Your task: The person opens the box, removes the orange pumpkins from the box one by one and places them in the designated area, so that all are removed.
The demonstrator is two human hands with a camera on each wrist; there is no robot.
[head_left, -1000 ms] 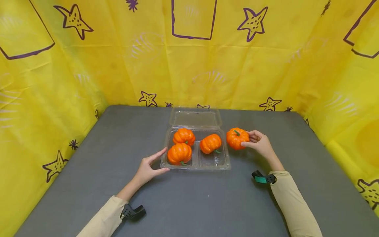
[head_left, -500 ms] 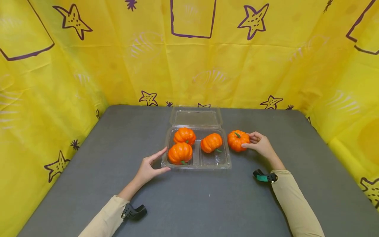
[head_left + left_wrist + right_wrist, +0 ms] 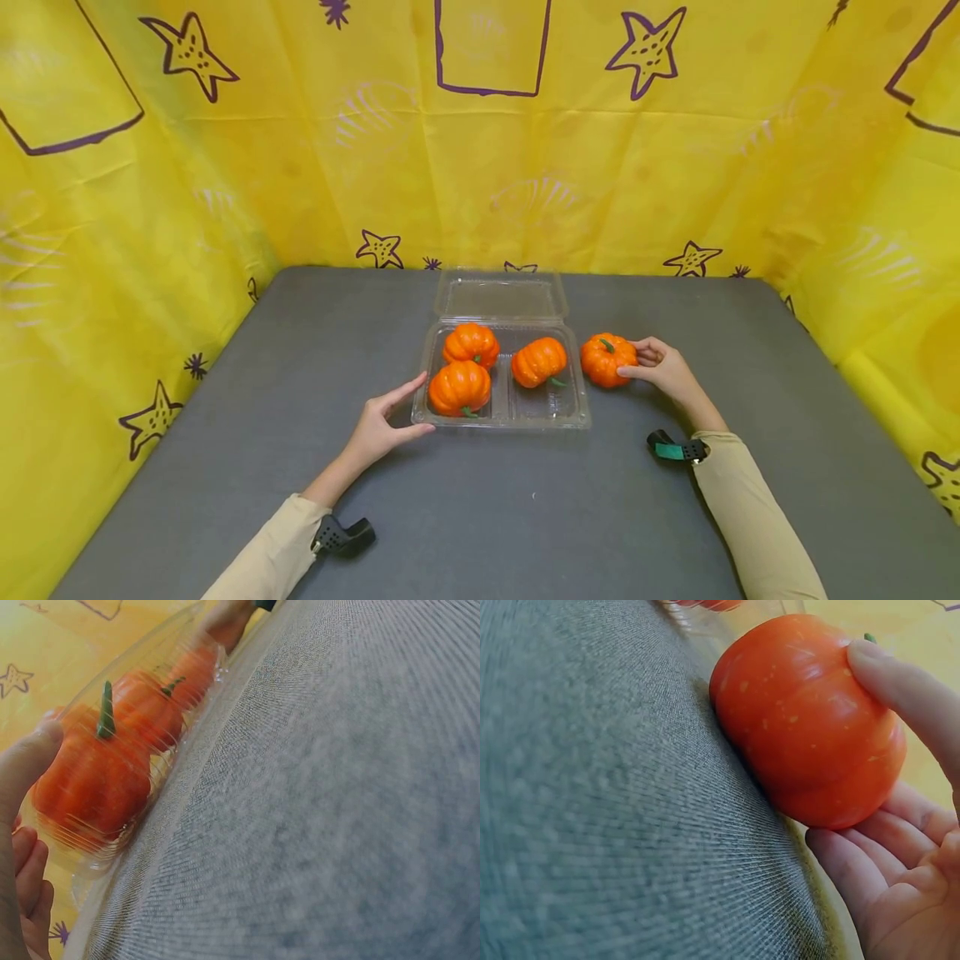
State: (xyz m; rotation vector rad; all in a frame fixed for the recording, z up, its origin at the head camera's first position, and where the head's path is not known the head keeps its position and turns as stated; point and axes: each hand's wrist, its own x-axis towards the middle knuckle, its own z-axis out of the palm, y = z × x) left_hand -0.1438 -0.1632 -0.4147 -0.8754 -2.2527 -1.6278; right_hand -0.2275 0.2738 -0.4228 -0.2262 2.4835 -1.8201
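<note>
A clear plastic clamshell container (image 3: 551, 414) lies open on the table, its lid (image 3: 501, 297) laid back. Two small orange pumpkins (image 3: 459, 388) share its left compartment, and one pumpkin (image 3: 538, 362) lies tilted in the right compartment. My left hand (image 3: 378, 425) touches the container's front left corner with index finger and thumb spread straight; the left wrist view shows the thumb (image 3: 41, 746) at the rim. A further pumpkin (image 3: 604, 358) sits on the table just right of the container. Around its right side, my right hand (image 3: 663, 371) grips it between thumb and fingers (image 3: 900, 832).
Grey cloth covers the table (image 3: 480, 508). Behind it and at both sides hangs a yellow curtain (image 3: 480, 167) with starfish drawings. Dark straps (image 3: 341, 537) are on both wrists.
Both hands keep their places on the container and the pumpkin. The pumpkin in my right hand sits slightly lower and farther right; the whole view has shifted a little.
</note>
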